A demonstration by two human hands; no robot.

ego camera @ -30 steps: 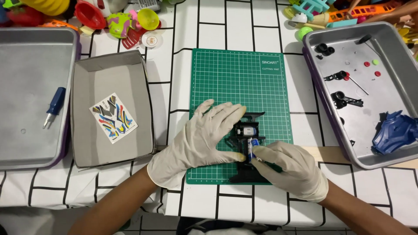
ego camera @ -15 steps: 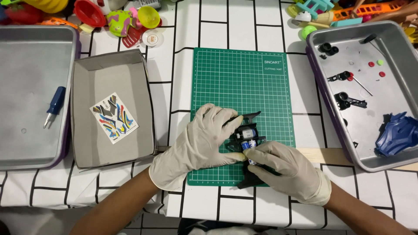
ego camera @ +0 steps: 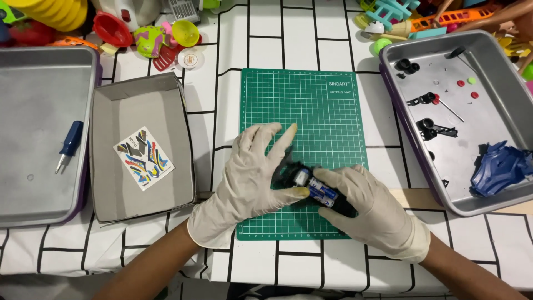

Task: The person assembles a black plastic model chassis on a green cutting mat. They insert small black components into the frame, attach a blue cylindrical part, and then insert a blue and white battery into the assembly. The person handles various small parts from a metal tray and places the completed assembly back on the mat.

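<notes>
Metal right tray holds black parts; both hands clamp a toy chassis.

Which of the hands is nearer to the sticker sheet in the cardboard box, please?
Left. The left hand is on the green mat, just right of the cardboard box holding the sticker sheet. The right hand is farther right, beyond the left.

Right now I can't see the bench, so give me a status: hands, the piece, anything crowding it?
Left hand and right hand both gripping black toy car chassis. Chassis over green cutting mat. Nothing else on mat.
</notes>
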